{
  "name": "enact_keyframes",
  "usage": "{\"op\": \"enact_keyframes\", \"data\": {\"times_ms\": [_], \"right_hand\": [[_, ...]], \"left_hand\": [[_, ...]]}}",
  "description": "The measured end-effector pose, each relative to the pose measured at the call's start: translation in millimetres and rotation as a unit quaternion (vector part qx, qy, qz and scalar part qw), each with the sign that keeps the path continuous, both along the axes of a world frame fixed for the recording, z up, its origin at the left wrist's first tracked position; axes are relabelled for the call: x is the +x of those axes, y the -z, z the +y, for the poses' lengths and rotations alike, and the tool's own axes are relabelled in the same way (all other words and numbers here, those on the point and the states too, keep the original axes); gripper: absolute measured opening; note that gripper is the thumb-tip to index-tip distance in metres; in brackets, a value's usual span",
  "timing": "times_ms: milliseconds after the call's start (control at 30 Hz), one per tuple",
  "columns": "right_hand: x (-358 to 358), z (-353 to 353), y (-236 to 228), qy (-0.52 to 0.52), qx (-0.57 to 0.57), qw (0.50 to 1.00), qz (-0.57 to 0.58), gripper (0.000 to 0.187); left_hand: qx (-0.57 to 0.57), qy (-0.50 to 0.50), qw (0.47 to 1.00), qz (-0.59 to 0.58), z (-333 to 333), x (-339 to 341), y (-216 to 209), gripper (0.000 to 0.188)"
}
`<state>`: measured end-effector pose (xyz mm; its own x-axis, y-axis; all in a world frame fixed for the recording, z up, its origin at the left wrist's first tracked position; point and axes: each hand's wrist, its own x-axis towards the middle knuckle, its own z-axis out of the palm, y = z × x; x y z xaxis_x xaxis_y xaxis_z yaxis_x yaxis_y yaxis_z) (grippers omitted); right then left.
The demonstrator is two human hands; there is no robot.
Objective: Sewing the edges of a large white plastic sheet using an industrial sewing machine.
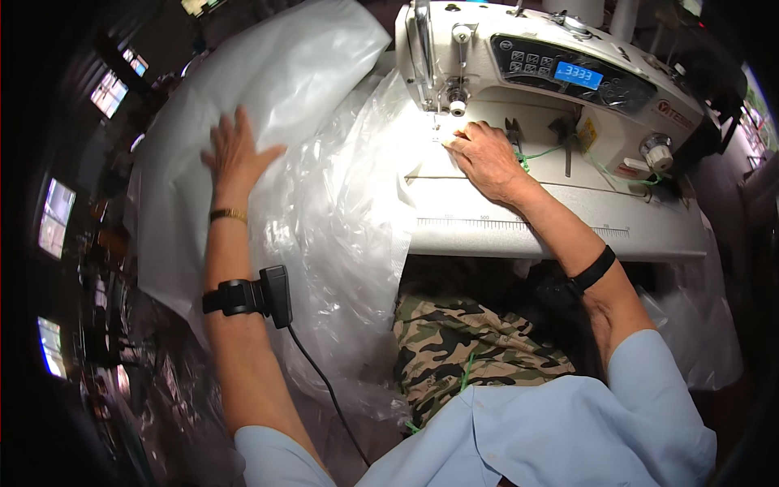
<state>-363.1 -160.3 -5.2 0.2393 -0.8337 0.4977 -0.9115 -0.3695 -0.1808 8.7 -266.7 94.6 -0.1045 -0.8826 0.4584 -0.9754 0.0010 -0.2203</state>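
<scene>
My left hand lies with fingers spread on a big sheet of cloudy white plastic, which bulges up beside the sewing machine. More crinkled, see-through plastic hangs from the sheet over the table's left side. My right hand is closed at the brightly lit needle area, just right of the presser foot. Its fingertips are pressed together low on the machine bed; glare hides what they pinch. Next to that hand, a small dark tool lies near green thread.
The machine's control panel with a lit blue display faces me. A ruler scale runs along the table's front edge. Camouflage cloth covers my lap. A black cable trails from the device strapped to my left forearm.
</scene>
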Motion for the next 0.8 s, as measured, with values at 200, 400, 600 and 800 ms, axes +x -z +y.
{"op": "enact_keyframes", "data": {"times_ms": [200,400,600,800], "right_hand": [[10,1,2,-0.016,0.006,0.999,-0.029,0.027],[-31,1,13,-0.003,0.019,1.000,-0.021,0.026],[-32,-14,21,0.002,0.043,0.999,0.019,0.027],[-32,-7,18,-0.021,0.027,0.999,0.027,0.031]], "left_hand": [[0.081,-0.043,0.994,0.052,-23,82,83,0.061],[0.120,0.024,0.958,0.261,9,15,74,0.034],[0.110,-0.001,0.967,0.231,30,61,90,0.035],[0.118,-0.119,0.964,0.205,86,158,80,0.038]]}}
